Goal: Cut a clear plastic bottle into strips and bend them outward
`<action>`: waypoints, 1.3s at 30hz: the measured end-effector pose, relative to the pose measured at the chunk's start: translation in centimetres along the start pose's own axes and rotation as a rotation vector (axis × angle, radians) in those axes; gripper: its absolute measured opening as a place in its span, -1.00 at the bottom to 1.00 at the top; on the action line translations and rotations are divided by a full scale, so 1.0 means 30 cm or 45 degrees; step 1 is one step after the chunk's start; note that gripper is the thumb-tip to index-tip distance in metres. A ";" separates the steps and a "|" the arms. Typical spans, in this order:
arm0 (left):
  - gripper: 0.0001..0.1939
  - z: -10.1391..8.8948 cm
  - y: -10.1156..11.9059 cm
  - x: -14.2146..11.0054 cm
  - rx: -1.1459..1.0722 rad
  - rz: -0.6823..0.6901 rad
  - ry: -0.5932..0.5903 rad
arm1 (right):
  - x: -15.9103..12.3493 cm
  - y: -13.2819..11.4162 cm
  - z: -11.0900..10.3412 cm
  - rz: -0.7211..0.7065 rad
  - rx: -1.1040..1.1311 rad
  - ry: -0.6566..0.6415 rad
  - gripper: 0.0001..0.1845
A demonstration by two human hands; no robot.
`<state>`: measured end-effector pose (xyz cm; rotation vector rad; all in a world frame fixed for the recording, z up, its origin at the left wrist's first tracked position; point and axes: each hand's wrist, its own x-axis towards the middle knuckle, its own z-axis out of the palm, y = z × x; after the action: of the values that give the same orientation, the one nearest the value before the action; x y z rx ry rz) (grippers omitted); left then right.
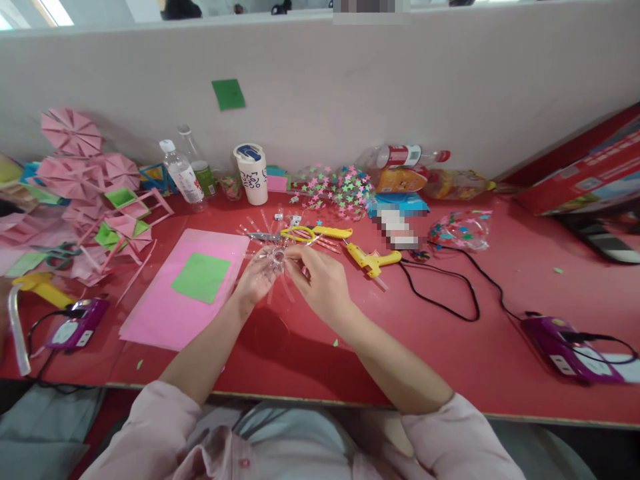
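Observation:
A clear plastic bottle piece (pixel 279 256), cut into strips that splay outward, is held above the red table. My left hand (pixel 260 275) grips its left side. The fingers of my right hand (pixel 316 270) pinch at its ring-like middle from the right; whether a small part sits between those fingertips is hidden. Just behind the piece lie yellow-handled scissors (pixel 299 233) and a yellow utility knife (pixel 333 232). A yellow glue gun (pixel 373 259) rests to the right of my right hand. Pink paper (pixel 150 323) with a green square (pixel 201 277) on top lies left of my left hand.
Folded pink paper shapes (pixel 87 173) crowd the left. Bottles (pixel 183 175), a paper cup (pixel 253 175) and star-filled plastic pieces (pixel 353 193) line the wall. Purple power strips (pixel 570 347) (pixel 77 325) sit at both sides. A black cord (pixel 473 293) loops across the right.

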<state>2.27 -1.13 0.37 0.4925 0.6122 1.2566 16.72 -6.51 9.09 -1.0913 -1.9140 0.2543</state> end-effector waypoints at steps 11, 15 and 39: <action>-0.80 0.000 0.006 0.000 0.068 -0.015 0.021 | 0.000 -0.010 0.009 0.096 -0.019 -0.106 -0.70; -0.81 -0.007 0.001 0.004 0.055 -0.007 0.017 | 0.001 -0.010 0.012 0.098 0.013 -0.085 -0.75; -0.77 0.012 0.007 -0.007 0.045 0.027 -0.026 | -0.005 0.007 0.015 -0.101 -0.072 -0.018 -0.76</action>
<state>2.33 -1.29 0.80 0.5416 0.6141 1.2609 16.54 -6.41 8.62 -1.0505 -1.9827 0.1644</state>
